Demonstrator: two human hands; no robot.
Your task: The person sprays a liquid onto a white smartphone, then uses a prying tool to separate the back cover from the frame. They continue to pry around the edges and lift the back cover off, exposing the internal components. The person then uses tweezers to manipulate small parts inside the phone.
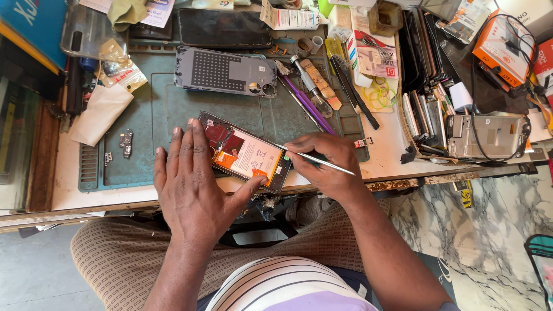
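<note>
An opened phone [245, 152] lies in the middle of the frame, on the front edge of a green work mat [161, 115]. Its back is off, so the inside shows, with a pale and orange battery in the middle.

The left hand [193, 184] lies flat on the left part of the phone. Its fingers are spread out and point up the frame. Its thumb presses on the lower edge of the phone, by the battery. The hand is open and flat, holding the phone down, not wrapped around it.

The right hand [325, 164] is just right of the phone. Its fingers are pinched shut on thin metal tweezers [317, 160]. The tip of the tweezers touches the right end of the phone.

A grey phone back cover [224, 72] lies higher up on the mat. A dark phone [223, 27] lies above that, at the top of the frame. Tools with purple handles [308, 103] lie to the right of the cover. A pile of phone parts [426, 109] sits on the right of the bench.
</note>
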